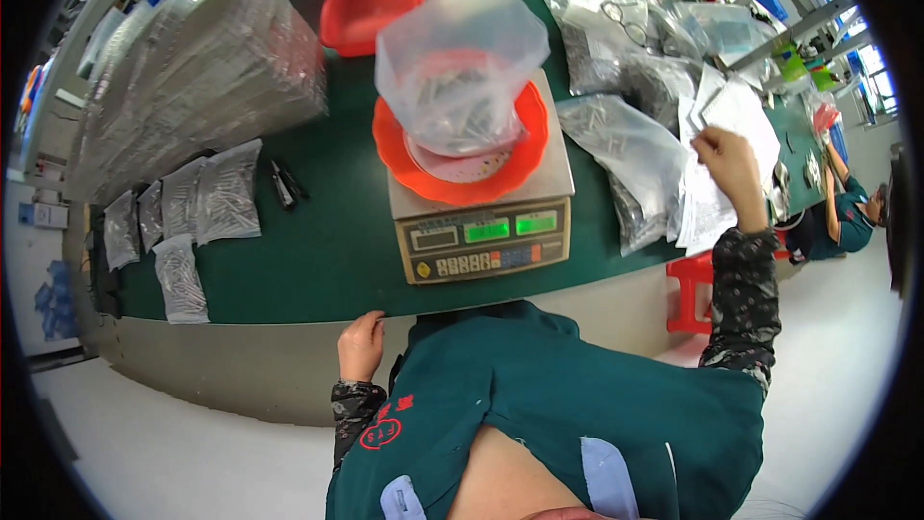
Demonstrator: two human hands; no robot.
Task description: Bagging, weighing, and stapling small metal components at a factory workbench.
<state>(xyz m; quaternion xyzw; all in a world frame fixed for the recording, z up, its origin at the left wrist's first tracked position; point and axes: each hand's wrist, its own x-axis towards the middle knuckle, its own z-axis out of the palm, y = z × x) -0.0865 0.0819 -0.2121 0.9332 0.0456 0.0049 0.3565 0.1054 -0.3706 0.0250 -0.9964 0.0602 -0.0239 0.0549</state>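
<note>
My right hand is over the white paper sheets on the right, fingers curled together; what they pinch, if anything, is hidden. At the table's front edge, my left hand has its fingers bent inward, and I cannot make out anything in them. Between the hands stands a digital scale with green lit displays. An orange round basin with a scalloped rim rests on its pan. Inside the basin sits a cloudy plastic bag with small parts showing through.
Filled clear bags lie at the left beside a black stapler. Behind them is a tall stack of plastic-wrapped packs. A red tray stands beyond the scale. More bags and scissors lie right. Another person sits far right.
</note>
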